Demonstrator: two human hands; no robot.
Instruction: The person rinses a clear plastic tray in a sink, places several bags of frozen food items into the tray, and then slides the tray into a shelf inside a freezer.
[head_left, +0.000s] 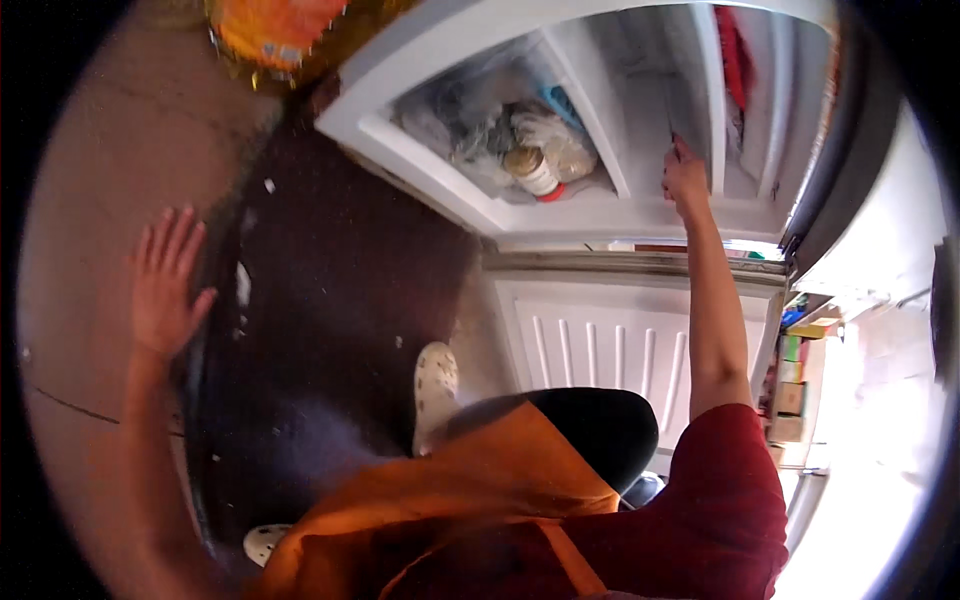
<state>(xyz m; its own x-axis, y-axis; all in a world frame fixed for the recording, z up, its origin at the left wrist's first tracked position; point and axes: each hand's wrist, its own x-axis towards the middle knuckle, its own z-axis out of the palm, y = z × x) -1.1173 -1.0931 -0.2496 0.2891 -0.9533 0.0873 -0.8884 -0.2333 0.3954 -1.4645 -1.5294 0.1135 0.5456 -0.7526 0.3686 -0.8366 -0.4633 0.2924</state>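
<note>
My right hand (684, 176) reaches into a middle compartment of an open white refrigerator or freezer (420, 120). Its fingers are curled, with the index finger pointing along a thin dark line or thin thing inside; whether they hold it, I cannot tell. My left hand (166, 281) is spread flat with fingers apart over the brown floor at the left, holding nothing. In the compartment left of my right hand lie a jar with a red lid (534, 171), clear plastic bags (487, 142) and a blue thing (561, 105). A red item (733, 60) sits in the compartment at the right.
The ribbed white inner door panel (600, 330) lies below my right arm. A shiny orange and gold package (277, 34) is at the upper left. A dark mat (322, 262) with pale scraps lies under my white clogs (436, 390). Shelves with boxes (791, 397) stand at the right.
</note>
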